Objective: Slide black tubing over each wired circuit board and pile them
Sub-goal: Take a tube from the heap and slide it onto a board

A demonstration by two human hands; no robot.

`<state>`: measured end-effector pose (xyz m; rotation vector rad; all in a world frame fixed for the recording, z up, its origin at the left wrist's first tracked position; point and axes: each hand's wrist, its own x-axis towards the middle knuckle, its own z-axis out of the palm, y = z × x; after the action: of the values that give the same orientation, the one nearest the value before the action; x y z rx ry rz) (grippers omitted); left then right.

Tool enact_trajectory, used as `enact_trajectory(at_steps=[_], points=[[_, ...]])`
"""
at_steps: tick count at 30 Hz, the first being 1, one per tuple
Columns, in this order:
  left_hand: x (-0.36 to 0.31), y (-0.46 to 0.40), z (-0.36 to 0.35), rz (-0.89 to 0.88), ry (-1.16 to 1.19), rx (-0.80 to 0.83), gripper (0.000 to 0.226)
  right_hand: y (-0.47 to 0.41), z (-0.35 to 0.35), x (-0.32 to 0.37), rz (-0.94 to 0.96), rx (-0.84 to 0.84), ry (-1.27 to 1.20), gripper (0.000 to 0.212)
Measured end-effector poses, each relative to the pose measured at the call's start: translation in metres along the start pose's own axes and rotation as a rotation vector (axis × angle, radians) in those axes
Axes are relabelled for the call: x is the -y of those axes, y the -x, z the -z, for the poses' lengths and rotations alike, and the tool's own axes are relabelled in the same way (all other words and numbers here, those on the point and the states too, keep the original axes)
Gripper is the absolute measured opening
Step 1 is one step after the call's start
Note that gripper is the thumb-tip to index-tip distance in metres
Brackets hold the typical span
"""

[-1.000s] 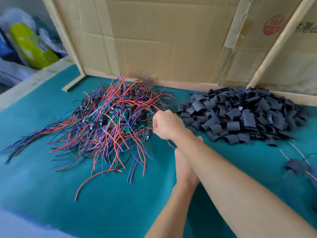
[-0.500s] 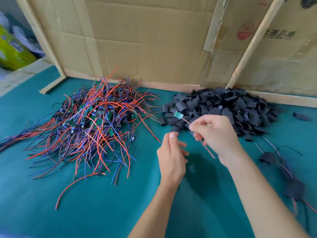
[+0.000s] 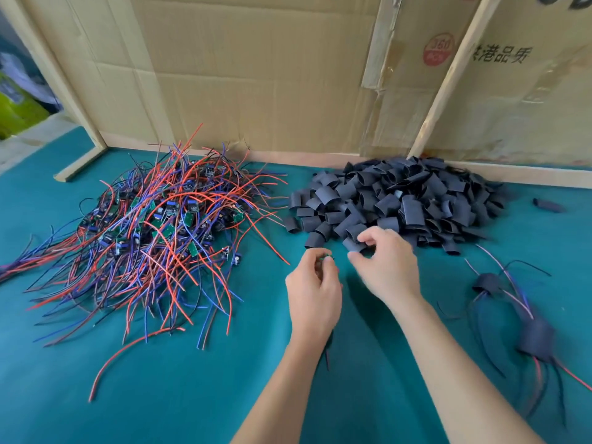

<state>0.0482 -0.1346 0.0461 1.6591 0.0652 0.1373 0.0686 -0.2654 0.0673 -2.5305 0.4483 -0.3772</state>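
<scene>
Pinching a small circuit board [image 3: 327, 258] in its curled fingers, the left hand [image 3: 312, 293] is hanging over the green counter [image 3: 192, 395]. The right hand [image 3: 386, 264] is pinching 1 black tube [image 3: 354, 244] at the edge of the tube pile [image 3: 400, 200]. The wired boards [image 3: 153, 232] are lying heaped on the left, and 2 covered boards [image 3: 536, 339] are lying on the right.

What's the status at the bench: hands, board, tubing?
Left hand pinching a wired board. Right hand pinching one tube piece at the tubing pile's near edge. Board not yet sleeved. Nothing between the two.
</scene>
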Motion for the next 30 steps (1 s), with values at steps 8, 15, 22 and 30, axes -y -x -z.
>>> enact_trajectory(at_steps=[8, 15, 22, 30], points=[[-0.007, 0.004, 0.002, 0.007, 0.000, 0.046, 0.033, -0.003, -0.022, -0.003, -0.013, -0.174, -0.012, 0.018], [-0.005, 0.005, 0.000, -0.009, -0.059, 0.101, 0.043, 0.028, -0.003, -0.005, -0.206, -0.026, -0.794, 0.017], [0.001, 0.003, -0.001, -0.055, -0.114, 0.112, 0.050, 0.029, 0.001, -0.004, -0.171, 0.145, -1.040, 0.025], [0.005, 0.003, 0.000, -0.089, -0.129, 0.145, 0.057, 0.027, 0.015, -0.015, 0.056, 0.283, -0.688, 0.038]])
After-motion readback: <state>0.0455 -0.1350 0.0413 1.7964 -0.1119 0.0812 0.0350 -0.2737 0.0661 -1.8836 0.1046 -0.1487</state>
